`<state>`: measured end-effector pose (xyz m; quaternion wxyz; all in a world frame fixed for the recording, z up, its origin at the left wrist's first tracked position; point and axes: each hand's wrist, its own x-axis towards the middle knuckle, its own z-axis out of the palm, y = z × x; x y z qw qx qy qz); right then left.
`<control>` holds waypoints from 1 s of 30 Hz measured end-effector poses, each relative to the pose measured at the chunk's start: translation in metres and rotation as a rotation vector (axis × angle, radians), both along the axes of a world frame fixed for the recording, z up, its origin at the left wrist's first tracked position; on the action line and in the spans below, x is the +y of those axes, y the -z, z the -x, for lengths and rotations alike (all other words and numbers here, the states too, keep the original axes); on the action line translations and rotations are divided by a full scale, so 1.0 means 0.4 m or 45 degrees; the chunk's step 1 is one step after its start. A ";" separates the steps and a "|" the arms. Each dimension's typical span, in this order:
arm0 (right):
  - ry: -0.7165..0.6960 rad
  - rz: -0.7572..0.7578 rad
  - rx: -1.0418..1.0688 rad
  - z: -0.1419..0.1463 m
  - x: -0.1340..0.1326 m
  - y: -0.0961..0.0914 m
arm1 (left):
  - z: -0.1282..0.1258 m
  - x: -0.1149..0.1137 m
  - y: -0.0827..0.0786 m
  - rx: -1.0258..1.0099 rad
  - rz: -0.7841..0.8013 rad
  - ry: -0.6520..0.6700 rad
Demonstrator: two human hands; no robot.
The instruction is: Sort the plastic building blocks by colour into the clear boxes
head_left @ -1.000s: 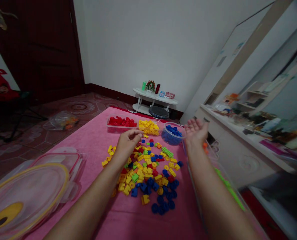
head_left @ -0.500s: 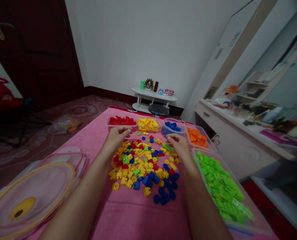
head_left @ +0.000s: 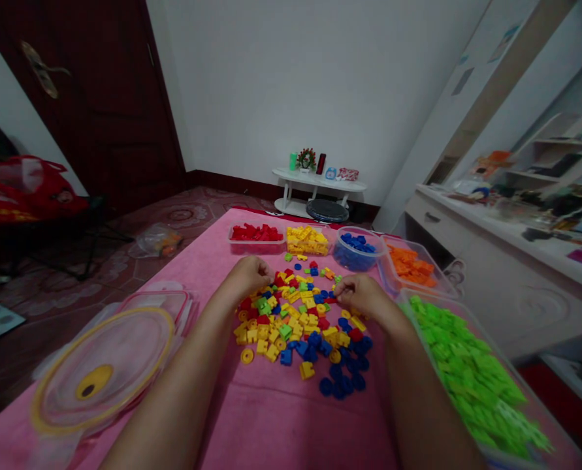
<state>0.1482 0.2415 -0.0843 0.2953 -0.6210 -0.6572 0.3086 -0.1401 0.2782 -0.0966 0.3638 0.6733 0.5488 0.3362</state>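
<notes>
A mixed pile of small plastic building blocks [head_left: 295, 320] in yellow, blue, red and green lies on the pink cloth [head_left: 271, 418] between my forearms. My left hand [head_left: 249, 277] is at the pile's far left edge, its fingers curled together near red and yellow pieces. At the far right side, my right hand [head_left: 363, 295] has its fingertips pinched low over blue and red pieces. Whatever either hand holds is too small or hidden to make out. Round blue wheel-like pieces [head_left: 344, 382] lie at the pile's near right.
Along the far edge stand tubs of red blocks [head_left: 256, 247], yellow blocks [head_left: 307, 241] and blue blocks [head_left: 356, 261]. Farther right are an orange-block tub [head_left: 411, 266] and a large green-block tub [head_left: 471, 372]. Stacked lids [head_left: 104, 372] lie at left. A dresser [head_left: 477, 274] stands at right.
Both hands have come down and nearer to the pile, their fingers curling in more. The view has turned a little left, so everything sits farther right.
</notes>
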 end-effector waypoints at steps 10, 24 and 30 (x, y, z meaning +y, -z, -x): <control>-0.343 -0.054 -0.163 0.094 -0.021 0.000 | -0.005 -0.007 0.006 0.250 -0.167 -0.165; -0.365 -0.116 -0.820 0.258 -0.079 -0.018 | -0.027 -0.004 0.017 0.687 0.003 -0.107; -0.285 -0.065 -1.041 0.321 -0.110 -0.015 | -0.032 -0.012 0.007 0.695 -0.047 -0.082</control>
